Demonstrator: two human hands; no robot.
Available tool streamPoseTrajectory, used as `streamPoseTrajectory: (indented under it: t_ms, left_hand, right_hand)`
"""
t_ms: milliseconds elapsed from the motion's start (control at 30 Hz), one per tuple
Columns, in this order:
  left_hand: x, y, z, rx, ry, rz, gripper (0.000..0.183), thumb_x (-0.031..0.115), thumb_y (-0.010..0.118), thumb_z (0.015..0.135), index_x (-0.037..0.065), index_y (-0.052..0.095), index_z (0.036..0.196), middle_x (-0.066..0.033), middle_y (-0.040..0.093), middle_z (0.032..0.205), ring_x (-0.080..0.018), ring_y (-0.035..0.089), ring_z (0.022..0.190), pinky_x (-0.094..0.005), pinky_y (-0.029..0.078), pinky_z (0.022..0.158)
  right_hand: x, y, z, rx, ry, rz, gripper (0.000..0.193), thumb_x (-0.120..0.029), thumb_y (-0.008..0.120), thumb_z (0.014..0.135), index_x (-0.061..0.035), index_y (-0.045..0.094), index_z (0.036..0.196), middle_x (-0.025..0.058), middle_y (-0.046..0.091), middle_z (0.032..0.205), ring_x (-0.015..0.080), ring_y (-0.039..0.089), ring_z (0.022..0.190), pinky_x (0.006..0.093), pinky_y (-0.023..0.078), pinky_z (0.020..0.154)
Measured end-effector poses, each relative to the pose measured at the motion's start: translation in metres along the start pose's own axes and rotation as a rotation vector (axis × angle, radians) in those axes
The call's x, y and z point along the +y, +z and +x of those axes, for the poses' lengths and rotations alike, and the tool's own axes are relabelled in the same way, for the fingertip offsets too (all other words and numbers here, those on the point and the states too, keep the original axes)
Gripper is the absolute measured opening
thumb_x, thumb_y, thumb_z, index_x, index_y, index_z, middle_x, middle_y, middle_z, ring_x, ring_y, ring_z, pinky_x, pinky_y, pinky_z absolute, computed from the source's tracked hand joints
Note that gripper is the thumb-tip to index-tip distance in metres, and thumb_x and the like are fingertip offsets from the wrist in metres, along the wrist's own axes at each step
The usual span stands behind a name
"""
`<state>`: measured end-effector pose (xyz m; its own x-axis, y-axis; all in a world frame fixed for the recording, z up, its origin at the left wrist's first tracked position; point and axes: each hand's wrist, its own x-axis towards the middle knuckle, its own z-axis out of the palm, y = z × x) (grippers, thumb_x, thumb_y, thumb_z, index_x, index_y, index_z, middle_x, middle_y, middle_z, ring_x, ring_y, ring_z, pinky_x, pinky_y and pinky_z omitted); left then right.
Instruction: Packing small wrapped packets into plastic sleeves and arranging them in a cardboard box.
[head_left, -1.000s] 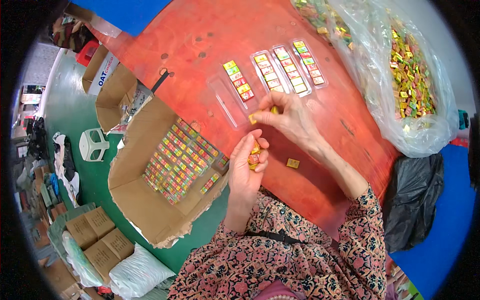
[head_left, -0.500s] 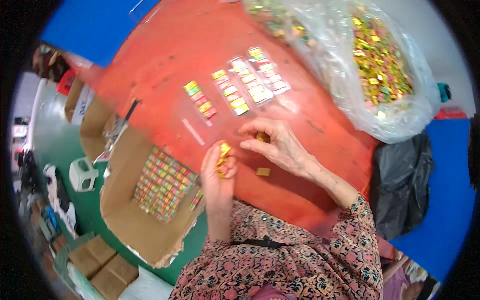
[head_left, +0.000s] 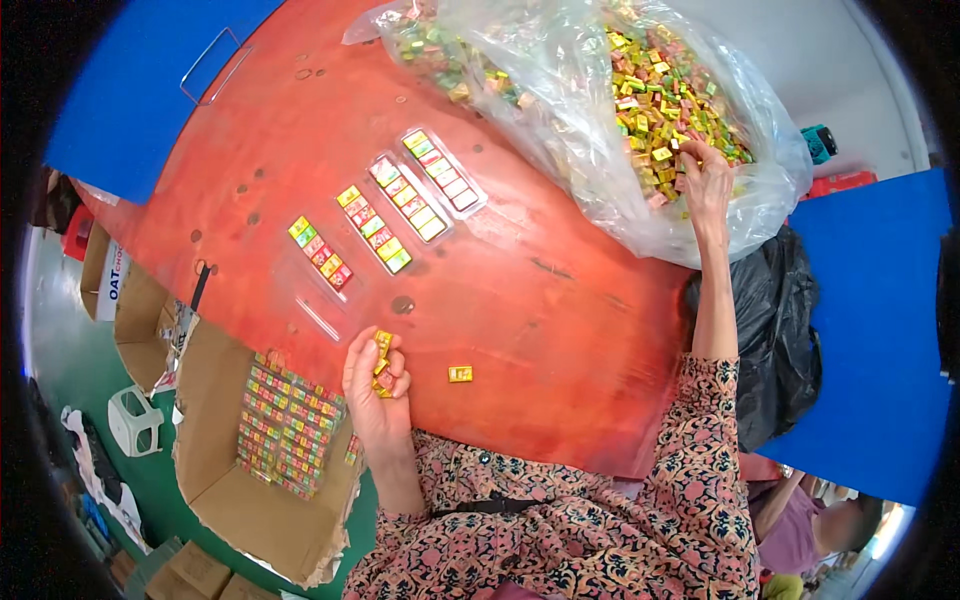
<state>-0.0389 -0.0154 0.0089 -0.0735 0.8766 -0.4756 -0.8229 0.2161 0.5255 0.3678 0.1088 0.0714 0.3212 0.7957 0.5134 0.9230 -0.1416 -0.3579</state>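
My left hand (head_left: pixel 376 385) is curled around several small yellow and red boxes (head_left: pixel 383 367), above the near edge of the red table (head_left: pixel 540 330). Reaching far to the right, my right hand (head_left: pixel 708 187) is in the mouth of a large see-through plastic bag (head_left: pixel 770 195), its bent fingers touching a heap of small coloured boxes (head_left: pixel 640 110). Whatever is between those fingertips is too small to make out. One small yellow box (head_left: pixel 460 374) lies alone on the table, right of my left hand. Beyond it lie narrow see-through trays (head_left: pixel 374 229) holding rows of such boxes.
An unfilled-looking plastic strip (head_left: pixel 319 319) lies left of the trays. At the table's left stands an open cardboard box (head_left: pixel 215 400) with filled packs (head_left: pixel 290 425) inside. A black plastic bag (head_left: pixel 770 340) hangs at the right edge. Another person (head_left: pixel 810 520) is at the lower right.
My right hand has gone from beside my left hand to the bag at the far right. The left hand still holds its boxes. The whole view has shifted.
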Motion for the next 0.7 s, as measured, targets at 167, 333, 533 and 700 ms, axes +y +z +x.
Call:
streamPoseTrajectory:
  t_ms: [167,333,533,700]
  left_hand:
    - [0.000,-0.004,0.000,-0.043,0.009,-0.009,0.020,0.008,0.050,0.086,0.001,0.052,0.104,-0.0147,0.058,0.086,-0.0070,0.043,0.055,-0.0148,0.032,0.039]
    - [-0.003,0.000,0.001,-0.028,0.011,-0.011,0.019,0.008,0.049,0.086,0.001,0.052,0.103,-0.0144,0.058,0.086,-0.0064,0.041,0.054,-0.0148,0.032,0.039]
    - [0.000,-0.003,0.000,-0.024,0.029,-0.020,0.019,0.008,0.050,0.086,0.001,0.052,0.103,-0.0137,0.058,0.085,-0.0065,0.042,0.055,-0.0146,0.032,0.040]
    - [-0.001,-0.003,0.003,-0.057,-0.005,-0.024,0.019,0.008,0.052,0.085,0.002,0.052,0.102,-0.0126,0.058,0.087,-0.0073,0.044,0.055,-0.0157,0.032,0.040]
  right_hand:
    - [0.024,-0.003,0.009,-0.011,0.046,-0.118,0.018,-0.006,0.056,0.074,0.0000,0.063,0.089,0.0200,0.061,0.087,0.0336,0.059,0.082,0.0399,0.044,0.073]
    - [0.042,0.000,0.008,0.008,-0.054,-0.212,0.018,-0.007,0.059,0.071,0.0005,0.063,0.087,0.0191,0.061,0.086,0.0313,0.059,0.080,0.0380,0.045,0.072]
    - [0.037,0.019,-0.004,0.032,-0.193,-0.359,0.017,-0.010,0.063,0.068,-0.0001,0.063,0.081,0.0177,0.060,0.078,0.0316,0.058,0.076,0.0393,0.044,0.070]
    - [0.033,-0.002,-0.009,0.106,-0.230,-0.093,0.011,-0.010,0.061,0.075,-0.0013,0.064,0.081,0.0131,0.059,0.073,0.0270,0.056,0.068,0.0355,0.043,0.064]
